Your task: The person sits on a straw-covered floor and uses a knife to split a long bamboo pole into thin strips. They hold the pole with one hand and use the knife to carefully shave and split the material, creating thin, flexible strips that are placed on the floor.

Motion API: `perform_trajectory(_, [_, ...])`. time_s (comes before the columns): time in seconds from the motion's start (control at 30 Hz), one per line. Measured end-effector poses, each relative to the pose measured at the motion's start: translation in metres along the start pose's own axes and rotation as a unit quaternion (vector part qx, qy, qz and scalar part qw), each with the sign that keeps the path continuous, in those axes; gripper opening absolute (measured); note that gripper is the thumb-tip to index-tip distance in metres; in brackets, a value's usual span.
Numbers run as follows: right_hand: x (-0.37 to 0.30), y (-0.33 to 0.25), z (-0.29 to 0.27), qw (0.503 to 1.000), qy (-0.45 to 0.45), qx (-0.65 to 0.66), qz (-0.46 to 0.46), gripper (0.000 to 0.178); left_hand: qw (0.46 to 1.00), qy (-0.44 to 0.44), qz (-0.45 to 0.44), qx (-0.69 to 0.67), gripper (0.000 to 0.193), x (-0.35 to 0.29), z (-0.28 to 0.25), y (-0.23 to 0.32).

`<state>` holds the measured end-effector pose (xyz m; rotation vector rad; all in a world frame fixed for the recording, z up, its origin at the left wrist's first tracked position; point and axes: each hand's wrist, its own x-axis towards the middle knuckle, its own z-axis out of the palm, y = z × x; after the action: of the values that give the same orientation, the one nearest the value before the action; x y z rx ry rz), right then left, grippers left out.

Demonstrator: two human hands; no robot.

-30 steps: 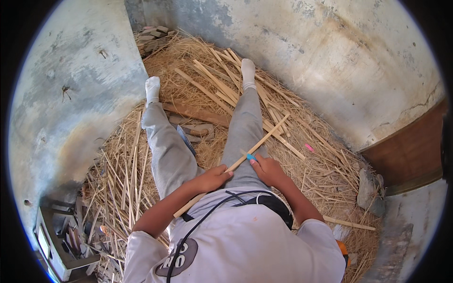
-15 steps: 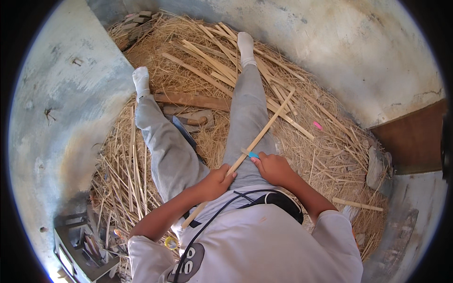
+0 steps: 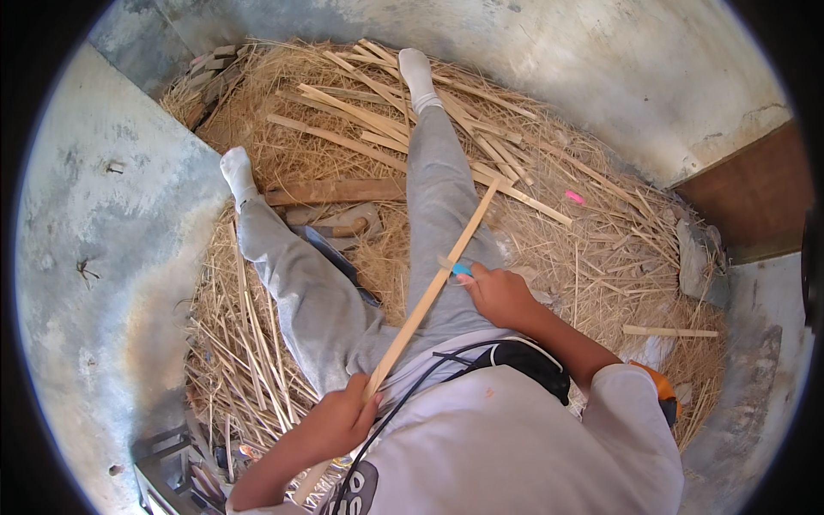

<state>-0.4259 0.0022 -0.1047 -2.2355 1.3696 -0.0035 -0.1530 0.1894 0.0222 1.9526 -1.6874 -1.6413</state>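
Note:
A long, pale wooden strip point(image 3: 421, 311) slants across my lap, its far end over my right leg. My left hand point(image 3: 342, 418) is closed around the strip near my waist. In my right hand point(image 3: 501, 296) is a small knife with a blue handle point(image 3: 461, 269), pinched between thumb and fingers. Its blade lies across the strip, touching it. A thin pale curl shows just below the handle. Between my legs, a long dark blade point(image 3: 326, 251) rests on the ground beside a wooden handle point(image 3: 348, 227).
Wood shavings point(image 3: 592, 279) cover the floor around my legs. Several loose strips point(image 3: 360, 112) lie past my feet, near a brown board point(image 3: 339, 190). Pale walls point(image 3: 112, 215) curve around, with a stone block point(image 3: 702, 262) at right and a grey frame point(image 3: 167, 472) at lower left.
My left hand has slid down the strip toward my left hip, drawing the strip back beneath the knife. My right hand stays near the same spot. The whole view has shifted slightly.

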Motion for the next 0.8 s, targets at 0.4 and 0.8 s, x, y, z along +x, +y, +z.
perform_trajectory(0.4, [0.006,0.002,0.01,0.999,0.045,-0.011,-0.009,0.042,0.993,0.025,-0.114,0.009,0.035,-0.117,0.045,-0.036])
perform_trajectory(0.8, [0.091,0.129,-0.011,0.962,0.224,0.086,0.133,0.045,0.965,0.084,-0.217,0.124,0.04,-0.177,0.104,-0.089])
